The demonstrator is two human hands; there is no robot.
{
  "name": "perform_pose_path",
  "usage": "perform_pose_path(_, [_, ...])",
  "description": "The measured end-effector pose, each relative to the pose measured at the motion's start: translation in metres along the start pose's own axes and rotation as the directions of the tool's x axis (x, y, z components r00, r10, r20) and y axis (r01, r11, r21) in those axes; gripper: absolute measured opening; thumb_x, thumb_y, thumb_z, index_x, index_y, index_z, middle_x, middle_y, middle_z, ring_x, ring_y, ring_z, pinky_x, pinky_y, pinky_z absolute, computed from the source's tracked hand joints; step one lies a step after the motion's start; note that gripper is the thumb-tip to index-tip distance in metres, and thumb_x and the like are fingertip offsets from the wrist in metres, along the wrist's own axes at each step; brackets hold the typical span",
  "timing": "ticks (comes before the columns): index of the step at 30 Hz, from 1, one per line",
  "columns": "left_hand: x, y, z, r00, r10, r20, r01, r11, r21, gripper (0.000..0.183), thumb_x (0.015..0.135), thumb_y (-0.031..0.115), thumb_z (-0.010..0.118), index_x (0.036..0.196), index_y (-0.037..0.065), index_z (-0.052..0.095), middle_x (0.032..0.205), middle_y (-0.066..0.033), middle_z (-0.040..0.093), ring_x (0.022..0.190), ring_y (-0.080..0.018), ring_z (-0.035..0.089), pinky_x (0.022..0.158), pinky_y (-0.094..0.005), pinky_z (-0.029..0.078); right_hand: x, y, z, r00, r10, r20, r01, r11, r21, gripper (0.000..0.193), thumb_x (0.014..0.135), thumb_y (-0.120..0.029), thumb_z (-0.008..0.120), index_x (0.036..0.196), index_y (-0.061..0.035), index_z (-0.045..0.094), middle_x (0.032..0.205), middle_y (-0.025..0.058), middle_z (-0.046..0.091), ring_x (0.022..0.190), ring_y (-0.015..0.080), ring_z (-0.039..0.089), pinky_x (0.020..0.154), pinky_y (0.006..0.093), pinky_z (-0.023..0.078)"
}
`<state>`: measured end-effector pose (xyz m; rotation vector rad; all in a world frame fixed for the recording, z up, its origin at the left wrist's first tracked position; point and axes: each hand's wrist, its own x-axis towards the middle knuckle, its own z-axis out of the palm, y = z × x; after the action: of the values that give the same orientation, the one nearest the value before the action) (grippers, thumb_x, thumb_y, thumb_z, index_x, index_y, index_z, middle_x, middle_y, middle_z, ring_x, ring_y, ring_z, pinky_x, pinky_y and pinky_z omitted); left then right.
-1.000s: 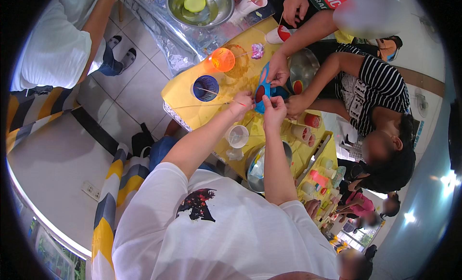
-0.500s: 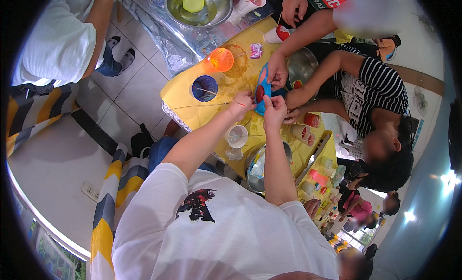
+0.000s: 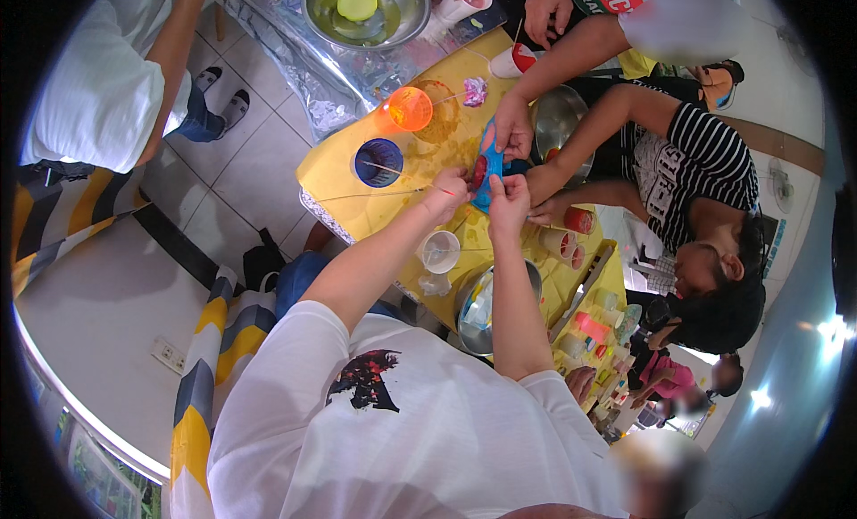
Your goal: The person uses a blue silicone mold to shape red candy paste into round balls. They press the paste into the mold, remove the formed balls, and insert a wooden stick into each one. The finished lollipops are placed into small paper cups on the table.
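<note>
The blue piece [image 3: 494, 166] with its red patch [image 3: 479, 173] is held above the table [image 3: 332, 173], near its right edge. Its lower end is pinched by the right hand [image 3: 510, 203]. The left hand [image 3: 452, 191] is placed at the red side; whether its fingers are clamped cannot be told. The upper end is held by a co-worker's hand [image 3: 512, 130]. Light, soft, possibly slippery handling is expected; the outer ends are best gripped.

The left forearm [image 3: 379, 251] is slanting forward and rightward, while the right forearm [image 3: 520, 309] is pointing almost straight ahead. The left hand [image 3: 453, 188] is curling inward near the right hand [image 3: 510, 203], which is pinching, its back facing upward.
</note>
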<state>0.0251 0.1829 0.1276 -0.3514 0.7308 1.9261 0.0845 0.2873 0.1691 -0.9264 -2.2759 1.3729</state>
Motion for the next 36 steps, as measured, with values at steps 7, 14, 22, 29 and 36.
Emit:
perform_pose_path(7, [0.002, -0.001, -0.003, 1.0, 0.016, -0.008, -0.016, 1.0, -0.017, 0.052, 0.08, -0.015, 0.038, 0.129, -0.001, 0.046, 0.114, -0.0094, 0.059, 0.098, -0.0188, 0.06, 0.079, -0.0312, 0.05, -0.003, 0.004, 0.006, 1.0, -0.005, -0.013, 0.004, 0.999, -0.041, 0.019, 0.091, -0.009, 0.064, 0.081, -0.0076, 0.048, 0.071, -0.0022, 0.055, 0.061, 0.0046, 0.049, 0.056, 0.0202, 0.042])
perform_pose_path(14, [-0.008, 0.008, -0.004, 1.0, 0.003, 0.031, -0.005, 0.996, 0.084, 0.059, 0.083, -0.005, 0.042, 0.141, 0.002, 0.034, 0.118, -0.0079, 0.058, 0.101, -0.0204, 0.059, 0.084, -0.0369, 0.05, -0.004, -0.002, 0.008, 0.999, -0.035, -0.033, 0.031, 0.994, -0.109, 0.018, 0.092, -0.01, 0.063, 0.083, -0.0067, 0.048, 0.073, -0.0018, 0.054, 0.064, 0.0046, 0.048, 0.057, 0.0202, 0.041])
perform_pose_path(22, [-0.007, 0.02, 0.001, 0.998, 0.011, 0.06, -0.014, 0.998, 0.054, 0.04, 0.097, 0.037, 0.051, 0.129, 0.013, 0.051, 0.11, -0.0013, 0.061, 0.097, -0.0146, 0.057, 0.081, -0.0373, 0.048, -0.006, -0.004, 0.01, 0.997, -0.077, -0.028, 0.077, 0.997, -0.006, 0.014, 0.093, -0.012, 0.061, 0.087, -0.0065, 0.049, 0.074, -0.002, 0.054, 0.065, 0.0044, 0.048, 0.058, 0.0192, 0.039])
perform_pose_path(29, [0.0, 0.017, 0.006, 0.998, 0.035, -0.044, -0.035, 0.999, 0.006, 0.037, 0.1, 0.04, 0.046, 0.127, 0.016, 0.053, 0.112, 0.001, 0.062, 0.1, -0.0139, 0.059, 0.082, -0.0368, 0.05, -0.007, -0.005, 0.009, 0.996, -0.09, -0.02, 0.089, 0.996, -0.021, 0.013, 0.095, -0.014, 0.059, 0.091, -0.0068, 0.049, 0.075, -0.002, 0.056, 0.065, 0.0039, 0.048, 0.057, 0.0187, 0.039])
perform_pose_path(36, [-0.005, 0.023, 0.008, 0.999, 0.016, -0.04, -0.015, 0.999, 0.037, 0.039, 0.103, 0.041, 0.035, 0.127, 0.016, 0.053, 0.116, -0.0015, 0.062, 0.103, -0.0152, 0.059, 0.085, -0.0357, 0.049, -0.011, -0.01, 0.009, 0.998, -0.065, -0.01, 0.065, 0.998, -0.021, 0.015, 0.096, -0.018, 0.058, 0.093, -0.0061, 0.048, 0.072, -0.0018, 0.055, 0.061, 0.0038, 0.048, 0.053, 0.0189, 0.038])
